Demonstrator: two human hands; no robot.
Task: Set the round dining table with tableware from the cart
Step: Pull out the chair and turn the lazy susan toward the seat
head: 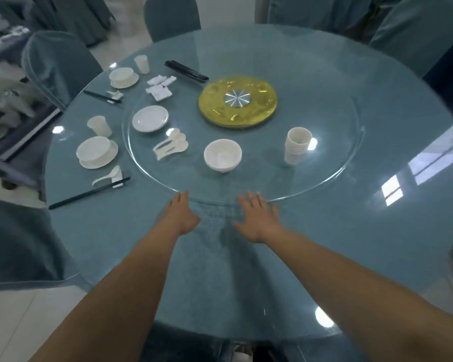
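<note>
My left hand point(181, 215) and my right hand point(258, 218) reach to the near rim of the glass turntable point(324, 176) on the round teal table point(377, 231); both are empty with fingers apart. On the turntable sit a white bowl point(222, 155), a stack of white cups point(297, 145), a pile of spoons point(171, 147), a stack of plates point(150, 118), white chopstick rests point(159, 87) and black chopsticks point(186, 71). Two places are laid at the left: a bowl on a plate point(96, 152) with a cup point(99, 125), and a farther bowl on a plate point(123, 77).
A gold disc point(237, 101) sits at the turntable's centre. Teal-covered chairs point(55, 66) ring the table. The cart point(8, 121) with white tableware stands at the far left. A spoon and chopsticks point(89, 193) lie at the near-left place.
</note>
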